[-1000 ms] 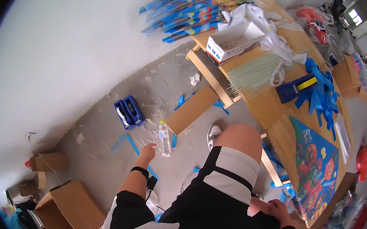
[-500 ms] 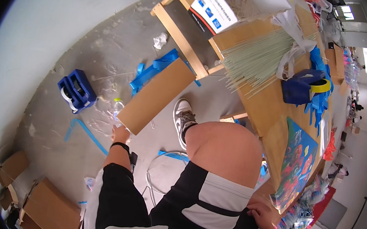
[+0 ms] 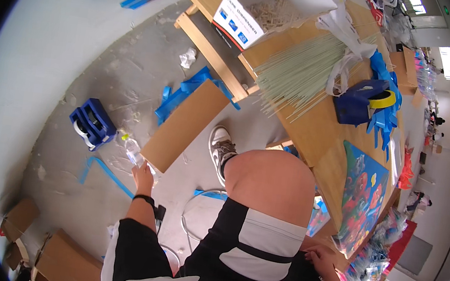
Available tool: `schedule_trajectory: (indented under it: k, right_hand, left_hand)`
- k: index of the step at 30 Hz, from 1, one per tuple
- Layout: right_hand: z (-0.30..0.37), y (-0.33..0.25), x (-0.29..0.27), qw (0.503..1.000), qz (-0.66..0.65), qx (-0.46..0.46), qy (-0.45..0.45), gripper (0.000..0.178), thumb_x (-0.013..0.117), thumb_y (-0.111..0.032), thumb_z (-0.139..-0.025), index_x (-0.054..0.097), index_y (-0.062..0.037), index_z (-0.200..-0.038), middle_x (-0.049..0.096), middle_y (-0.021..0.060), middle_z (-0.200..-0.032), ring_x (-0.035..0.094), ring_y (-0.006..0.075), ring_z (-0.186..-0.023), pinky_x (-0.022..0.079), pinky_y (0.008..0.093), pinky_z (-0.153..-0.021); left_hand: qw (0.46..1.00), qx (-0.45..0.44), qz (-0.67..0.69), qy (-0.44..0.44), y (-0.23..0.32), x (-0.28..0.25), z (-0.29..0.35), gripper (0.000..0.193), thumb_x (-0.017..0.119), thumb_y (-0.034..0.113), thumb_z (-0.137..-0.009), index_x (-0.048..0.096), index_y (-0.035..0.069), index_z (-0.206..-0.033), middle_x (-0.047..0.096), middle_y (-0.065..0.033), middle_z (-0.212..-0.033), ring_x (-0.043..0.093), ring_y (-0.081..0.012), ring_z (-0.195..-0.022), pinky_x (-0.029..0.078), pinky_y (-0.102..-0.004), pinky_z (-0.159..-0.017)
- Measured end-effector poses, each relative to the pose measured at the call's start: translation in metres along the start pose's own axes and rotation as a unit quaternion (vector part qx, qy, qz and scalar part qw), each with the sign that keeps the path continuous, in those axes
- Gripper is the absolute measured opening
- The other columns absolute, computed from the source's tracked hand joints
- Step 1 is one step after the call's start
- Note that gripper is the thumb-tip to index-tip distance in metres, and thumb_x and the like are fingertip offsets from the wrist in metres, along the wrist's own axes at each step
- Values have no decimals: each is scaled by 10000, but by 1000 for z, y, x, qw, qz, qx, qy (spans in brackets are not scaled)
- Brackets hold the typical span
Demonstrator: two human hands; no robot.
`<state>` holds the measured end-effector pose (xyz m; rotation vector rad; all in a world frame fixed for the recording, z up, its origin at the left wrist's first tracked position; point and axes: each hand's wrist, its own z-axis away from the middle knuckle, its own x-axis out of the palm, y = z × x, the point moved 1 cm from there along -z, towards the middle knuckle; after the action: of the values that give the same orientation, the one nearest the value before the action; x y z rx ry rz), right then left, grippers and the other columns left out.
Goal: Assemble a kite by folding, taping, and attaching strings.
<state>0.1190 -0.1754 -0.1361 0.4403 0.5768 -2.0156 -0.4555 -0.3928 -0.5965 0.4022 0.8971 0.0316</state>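
My left hand (image 3: 143,178) is low on the left, reaching toward the floor. Its fingers are closed around the lower end of a clear plastic bottle (image 3: 133,152) with a yellow-green cap, which tilts up and left. Right beside the bottle is a long brown cardboard box (image 3: 186,125). My right hand (image 3: 324,265) rests by my black shorts at the table's near side, its fingers loosely curled and nothing visible in them.
A blue tape dispenser (image 3: 92,124) and blue strips (image 3: 183,93) lie on the floor. The wooden table (image 3: 306,145) on the right bears thin pale sticks (image 3: 300,74), another tape dispenser (image 3: 356,103), a colourful picture (image 3: 361,196) and a white box (image 3: 239,24). Cardboard boxes (image 3: 66,264) stand lower left.
My left hand has taken hold of the bottle, which has shifted left and toward me, away from the cardboard box, and leans more. The right hand stays by my shorts. The view has shifted slightly.
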Motion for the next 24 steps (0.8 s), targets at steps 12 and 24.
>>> schedule_trajectory:
  k: [12,24]
  right_hand:
    - [-13,-80,-6,881,-99,-335,321,92,606,-47,-951,677,0,-988,657,75,-826,640,144,-714,512,284,-676]
    - [180,-207,-56,719,-157,-633,241,947,877,-316,-738,400,-92,-1525,505,182,-1466,476,355,-1361,362,456,-1139]
  left_hand:
    - [832,387,196,347,194,-330,179,388,666,-59,-831,777,129,-1151,597,-219,-1293,587,-394,-1184,476,-428,-1004]
    - [588,807,43,16,439,-356,424,126,785,120,-724,777,155,-845,599,-215,-1329,572,-390,-1247,224,-642,-1195]
